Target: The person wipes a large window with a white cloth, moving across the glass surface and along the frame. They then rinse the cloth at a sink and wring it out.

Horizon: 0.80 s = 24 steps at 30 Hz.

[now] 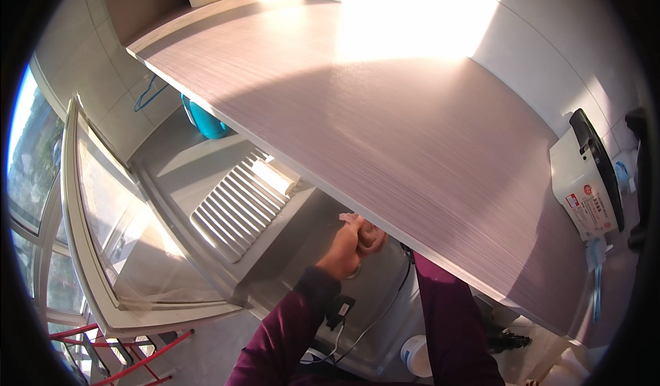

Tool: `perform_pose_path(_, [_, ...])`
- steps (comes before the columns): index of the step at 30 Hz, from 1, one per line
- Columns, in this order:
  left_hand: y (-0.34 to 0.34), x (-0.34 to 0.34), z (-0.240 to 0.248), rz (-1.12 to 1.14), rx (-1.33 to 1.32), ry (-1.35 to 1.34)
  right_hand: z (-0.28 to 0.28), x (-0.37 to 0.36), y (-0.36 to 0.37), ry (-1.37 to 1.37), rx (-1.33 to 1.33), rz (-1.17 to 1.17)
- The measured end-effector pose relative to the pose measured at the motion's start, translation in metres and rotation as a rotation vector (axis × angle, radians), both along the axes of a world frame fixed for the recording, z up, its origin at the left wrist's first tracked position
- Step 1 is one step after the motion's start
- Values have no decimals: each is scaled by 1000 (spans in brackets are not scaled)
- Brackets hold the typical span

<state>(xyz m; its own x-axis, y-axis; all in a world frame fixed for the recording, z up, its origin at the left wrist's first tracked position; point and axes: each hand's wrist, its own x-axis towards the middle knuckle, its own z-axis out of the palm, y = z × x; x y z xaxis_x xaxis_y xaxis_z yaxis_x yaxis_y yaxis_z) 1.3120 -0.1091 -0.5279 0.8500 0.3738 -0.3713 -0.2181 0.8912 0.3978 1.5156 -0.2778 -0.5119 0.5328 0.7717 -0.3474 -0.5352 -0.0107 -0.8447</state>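
Note:
My left hand (342, 252) is over the grey sink basin (285, 266), its fingers closed round a crumpled pinkish-brown cloth (372, 237). Part of the cloth lies close under the edge of a wood-grain shelf (357, 125). The right forearm, in a dark purple sleeve, reaches up beneath that shelf, and its hand is hidden there. Left of the basin, a ribbed washboard (237, 211) slopes, with a white block-like thing (275, 177) on its upper end.
A turquoise jug-like container (208, 121) stands behind the washboard. An open window frame (72, 214) juts in at left. Below are a black plug adapter (339, 310) with cables, a white tub (416, 356) and a red rack (130, 358). A white box (581, 180) stands on the shelf's right end.

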Motion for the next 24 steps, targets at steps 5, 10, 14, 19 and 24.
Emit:
perform_pose_path(5, [-2,-1,18,36,-59,-11,-3,-6,17,-94,-41,-2])
perform_pose_path(10, [10,11,15,104,42,10,-37,-23,65,-352,-112,-66])
perform_pose_path(14, [23,14,3,111,410,94,-55,-32,81,-430,-142,-83])
perform_pose_path(19, [28,4,-5,163,115,-42,-33,-11,52,-226,-95,-8])
perform_pose_path(24, [29,-1,2,122,143,43,-10,-1,7,-106,-96,31])
